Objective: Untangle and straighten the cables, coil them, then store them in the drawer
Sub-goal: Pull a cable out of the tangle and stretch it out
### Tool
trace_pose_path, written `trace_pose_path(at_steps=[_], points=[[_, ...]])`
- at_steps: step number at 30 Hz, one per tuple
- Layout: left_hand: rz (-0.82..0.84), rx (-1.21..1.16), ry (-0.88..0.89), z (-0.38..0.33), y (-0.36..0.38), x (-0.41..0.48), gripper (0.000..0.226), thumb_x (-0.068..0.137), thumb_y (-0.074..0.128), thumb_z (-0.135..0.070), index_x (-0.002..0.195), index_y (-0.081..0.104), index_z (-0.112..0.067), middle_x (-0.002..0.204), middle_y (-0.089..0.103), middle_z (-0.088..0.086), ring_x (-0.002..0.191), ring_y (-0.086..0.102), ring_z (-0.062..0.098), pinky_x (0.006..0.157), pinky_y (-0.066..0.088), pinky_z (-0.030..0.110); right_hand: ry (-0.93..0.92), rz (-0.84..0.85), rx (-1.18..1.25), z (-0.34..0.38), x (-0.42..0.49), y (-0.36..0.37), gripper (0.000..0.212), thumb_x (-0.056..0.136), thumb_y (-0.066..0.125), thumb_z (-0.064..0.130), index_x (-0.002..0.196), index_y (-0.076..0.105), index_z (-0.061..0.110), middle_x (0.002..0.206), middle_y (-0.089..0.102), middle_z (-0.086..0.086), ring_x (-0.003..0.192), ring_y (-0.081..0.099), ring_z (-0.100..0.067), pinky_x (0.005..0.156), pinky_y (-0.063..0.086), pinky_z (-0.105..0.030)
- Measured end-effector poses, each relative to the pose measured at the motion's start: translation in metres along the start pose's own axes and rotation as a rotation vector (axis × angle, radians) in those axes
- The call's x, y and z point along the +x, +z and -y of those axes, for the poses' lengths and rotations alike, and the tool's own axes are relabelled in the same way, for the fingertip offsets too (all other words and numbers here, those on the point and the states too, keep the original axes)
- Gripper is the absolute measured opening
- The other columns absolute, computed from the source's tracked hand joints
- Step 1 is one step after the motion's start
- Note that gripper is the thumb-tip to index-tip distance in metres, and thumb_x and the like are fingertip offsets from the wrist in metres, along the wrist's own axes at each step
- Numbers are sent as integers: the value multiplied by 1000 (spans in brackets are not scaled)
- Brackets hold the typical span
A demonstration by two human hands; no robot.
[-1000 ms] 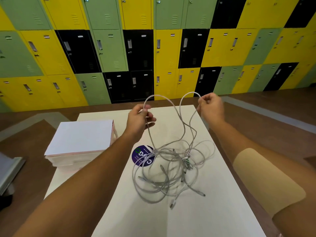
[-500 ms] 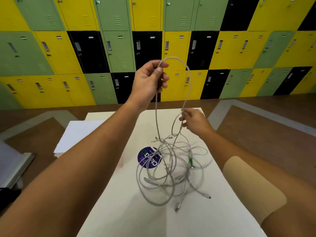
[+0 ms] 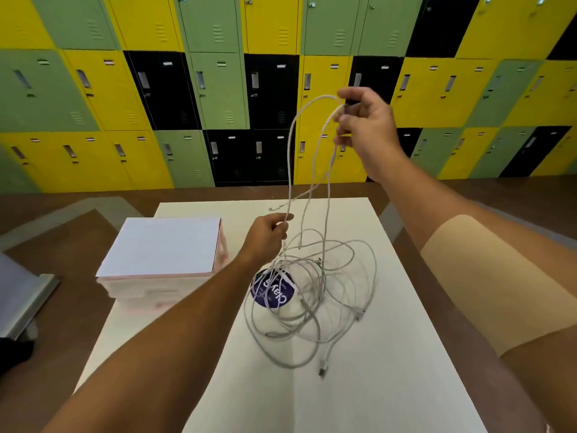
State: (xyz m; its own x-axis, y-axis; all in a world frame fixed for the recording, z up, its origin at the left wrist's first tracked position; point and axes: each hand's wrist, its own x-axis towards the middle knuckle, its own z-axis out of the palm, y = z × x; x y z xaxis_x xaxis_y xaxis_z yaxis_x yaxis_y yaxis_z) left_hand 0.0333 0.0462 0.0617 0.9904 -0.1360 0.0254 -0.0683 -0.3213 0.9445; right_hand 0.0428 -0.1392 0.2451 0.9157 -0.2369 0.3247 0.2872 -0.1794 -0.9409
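Left grip (image 3: pixel 268 232), right grip (image 3: pixel 365 126) — around cables (image 3: pixel 309 267)

Thin white cables (image 3: pixel 307 276) lie in a loose tangle on the cream table (image 3: pixel 374 395); several strands rise from it in a tall loop.

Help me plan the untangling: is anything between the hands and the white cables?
Nothing visible. The left hand and right hand both hold strands of the tangled thin white cables; the rest lies on the cream table, over a round purple sticker, apart from the white box.
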Motion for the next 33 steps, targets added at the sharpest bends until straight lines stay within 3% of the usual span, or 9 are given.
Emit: trace_pose_path(at_steps=[7,9,14,16,20,23,25,29,33], points=[[-169,-324,206,-46,-18,6,27,102,50,-14,125,65,-18,68,41,7,57,35,16,48,32,25,178,197,-370,-51,-23,2,22,92,63,30,89,70,10,85,63,-14,74,57,-22,70,54,-45],[-186,-423,299,-64,-26,8,29,103,48,-11,128,63,-14,65,35,7,52,29,16,44,27,25,215,265,-548,-72,-32,1,25,98,60,31,98,74,10,85,67,-12,75,59,-22,73,54,-43],[-280,-426,463,-79,-41,11,29,103,50,-11,129,62,-13,61,43,-12,54,31,8,48,30,20,311,326,-1034,-94,-46,-5,53,102,27,61,137,57,35,145,41,-14,136,31,-38,108,30,-52],[-294,-375,449,-73,-43,8,30,102,50,-10,129,63,-11,59,42,-13,55,32,8,51,31,21,288,257,-967,-87,-42,-2,63,101,25,62,122,68,21,129,58,-18,121,50,-39,98,44,-49],[-238,-175,254,-43,-40,4,27,101,53,-15,125,66,-15,64,59,-17,60,47,2,61,41,21,312,49,-319,-57,-29,12,58,102,41,53,86,65,2,74,70,-18,60,66,-30,57,52,-38],[-144,-13,52,-14,-37,-6,24,101,52,-19,115,70,-12,72,63,-7,55,52,-3,64,40,26,169,-21,-66,-31,-15,18,16,102,52,18,93,63,11,83,72,-10,71,71,-24,62,55,-34],[-78,-28,-60,2,-37,-17,24,102,50,-19,106,71,-10,74,64,0,58,54,7,58,41,26,53,-70,10,-10,-7,18,16,100,51,9,98,65,16,93,75,-6,85,73,-21,66,55,-30],[62,-128,-182,15,-36,-43,25,101,54,-28,104,68,-7,86,66,13,62,60,17,55,49,30,-56,-41,40,14,-3,14,16,101,57,23,106,72,21,84,71,-8,68,64,-16,55,49,-19],[32,-135,-57,-4,-32,-43,38,94,66,-24,130,57,-17,111,66,7,85,70,22,65,52,27,-26,164,-309,1,-14,16,37,92,61,50,91,77,17,69,56,-2,62,48,-9,59,43,-20]])
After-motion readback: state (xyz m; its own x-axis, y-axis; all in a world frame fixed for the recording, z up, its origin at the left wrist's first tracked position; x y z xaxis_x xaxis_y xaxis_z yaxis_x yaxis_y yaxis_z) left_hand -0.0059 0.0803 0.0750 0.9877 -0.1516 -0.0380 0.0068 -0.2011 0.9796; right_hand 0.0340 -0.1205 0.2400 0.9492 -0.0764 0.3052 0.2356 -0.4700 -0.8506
